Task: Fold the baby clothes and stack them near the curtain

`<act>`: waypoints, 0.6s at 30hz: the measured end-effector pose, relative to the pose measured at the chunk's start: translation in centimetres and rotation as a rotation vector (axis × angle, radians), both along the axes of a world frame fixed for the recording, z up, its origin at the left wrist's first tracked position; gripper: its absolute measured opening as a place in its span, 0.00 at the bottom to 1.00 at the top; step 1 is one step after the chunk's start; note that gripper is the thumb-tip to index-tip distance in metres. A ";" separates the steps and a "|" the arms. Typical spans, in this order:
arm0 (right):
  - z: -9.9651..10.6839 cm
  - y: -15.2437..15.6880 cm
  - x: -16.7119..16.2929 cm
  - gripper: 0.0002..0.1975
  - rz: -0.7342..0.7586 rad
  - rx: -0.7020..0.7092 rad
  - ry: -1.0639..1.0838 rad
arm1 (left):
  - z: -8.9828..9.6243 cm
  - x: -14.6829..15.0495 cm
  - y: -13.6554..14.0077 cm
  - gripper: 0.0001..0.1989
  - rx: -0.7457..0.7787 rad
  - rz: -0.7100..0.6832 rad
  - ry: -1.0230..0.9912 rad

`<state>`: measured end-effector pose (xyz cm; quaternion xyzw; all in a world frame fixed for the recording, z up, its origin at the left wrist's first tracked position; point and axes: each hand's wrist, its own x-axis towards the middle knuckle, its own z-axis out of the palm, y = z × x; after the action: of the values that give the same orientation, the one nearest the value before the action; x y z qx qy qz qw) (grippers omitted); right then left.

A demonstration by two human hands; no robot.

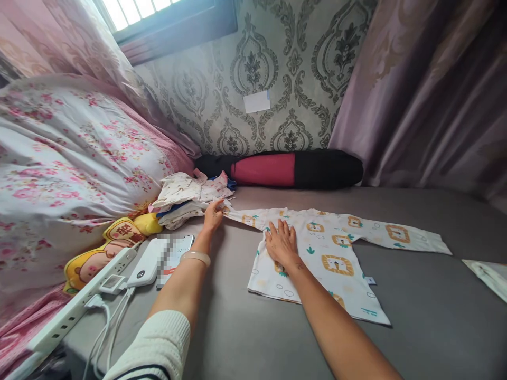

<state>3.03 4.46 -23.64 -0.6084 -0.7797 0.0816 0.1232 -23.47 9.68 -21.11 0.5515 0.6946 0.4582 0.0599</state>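
Observation:
A white long-sleeved child's shirt (309, 243) printed with orange lion faces lies spread flat on the grey bed surface (428, 306). My left hand (214, 214) is closed on the end of its left-hand sleeve, pulled out sideways beside the clothes pile. Fingers stretched, my right hand (282, 243) lies flat on the shirt's body near the left armpit. The other sleeve (400, 236) reaches out to the right. A small tag (371, 280) sticks out from the shirt's right side seam.
A pile of folded clothes (190, 190) sits left of the sleeve. Near my left arm lie a phone (184, 244), a white power bank (148, 264), a power strip (83, 298) and a yellow pig cushion (93, 261). A black and red roll (277, 169) lines the wall; another cloth (487, 274) lies far right.

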 end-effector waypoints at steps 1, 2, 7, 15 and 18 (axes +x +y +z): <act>0.1 0.0 0.1 0.26 0.005 -0.013 0.006 | -0.1 0.1 -0.1 0.24 -0.048 0.024 0.040; 0.3 0.1 0.2 0.26 0.013 -0.026 0.013 | -0.2 0.2 -0.2 0.24 -0.103 0.052 0.078; 3.1 -0.5 0.6 0.21 0.016 0.031 0.051 | 0.7 2.8 -2.2 0.29 -0.222 0.340 0.282; 6.9 -6.3 -2.6 0.15 0.258 -0.307 -0.004 | 0.6 8.8 -4.2 0.11 -0.245 -0.323 0.483; 6.7 -7.5 -3.3 0.18 0.268 -0.345 -0.045 | -0.2 9.7 -4.1 0.12 -0.258 -0.421 0.519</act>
<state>-0.29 -3.04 -16.90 -0.5131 -0.8306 0.2161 -0.0121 -13.75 5.62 -21.35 0.7684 0.6099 0.1888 0.0436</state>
